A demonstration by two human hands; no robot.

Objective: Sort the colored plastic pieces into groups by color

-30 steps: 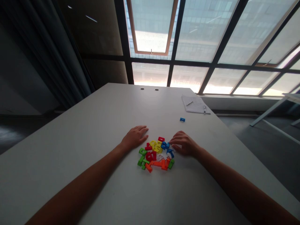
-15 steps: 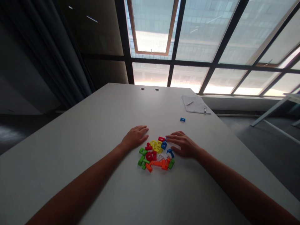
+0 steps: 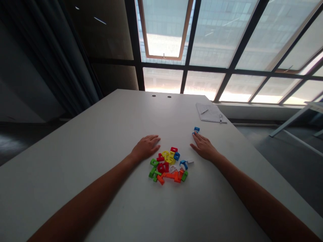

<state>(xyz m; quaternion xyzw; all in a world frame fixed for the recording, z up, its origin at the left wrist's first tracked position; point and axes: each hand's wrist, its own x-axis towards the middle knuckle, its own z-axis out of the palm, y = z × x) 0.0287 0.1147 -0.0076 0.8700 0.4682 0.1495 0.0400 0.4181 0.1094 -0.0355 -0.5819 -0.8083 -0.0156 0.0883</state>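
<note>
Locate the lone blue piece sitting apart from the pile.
Head view, right half of the table: the blue piece lies beyond the colourful pile, at the fingertips of the right hand, short of the paper with a pen.

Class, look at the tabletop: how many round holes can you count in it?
2. Both lie side by side near the far edge of the table: the left hole and the right hole. The sheets of paper at the far right could hide others.
</note>
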